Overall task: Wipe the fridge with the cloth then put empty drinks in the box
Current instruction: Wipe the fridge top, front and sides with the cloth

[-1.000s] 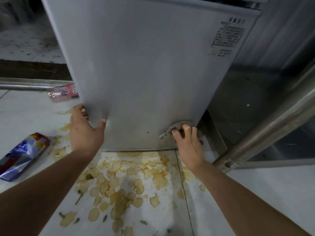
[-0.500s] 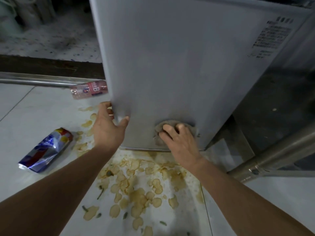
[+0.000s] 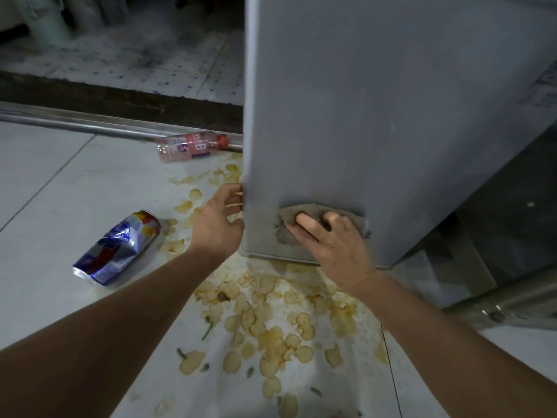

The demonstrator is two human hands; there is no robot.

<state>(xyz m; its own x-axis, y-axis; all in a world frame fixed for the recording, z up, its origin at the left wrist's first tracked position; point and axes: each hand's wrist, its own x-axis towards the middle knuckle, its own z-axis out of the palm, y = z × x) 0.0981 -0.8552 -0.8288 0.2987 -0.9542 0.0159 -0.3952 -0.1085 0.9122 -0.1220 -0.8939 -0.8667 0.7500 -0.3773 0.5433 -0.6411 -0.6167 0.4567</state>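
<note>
White tiled floor strewn with crisps; my right hand has slid the grey-brown cloth leftward along the grey metal fridge base (wiping ongoing), left hand gripping its edge.

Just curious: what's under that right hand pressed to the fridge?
A grey cloth lies between the right hand and the fridge, showing around the fingers. The fridge surface beneath the cloth is covered, so any dirt there cannot be seen.

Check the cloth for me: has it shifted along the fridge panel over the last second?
Yes. The cloth under the right hand has moved left along the bottom of the fridge, away from its right corner and toward the edge that the left hand grips.
</note>
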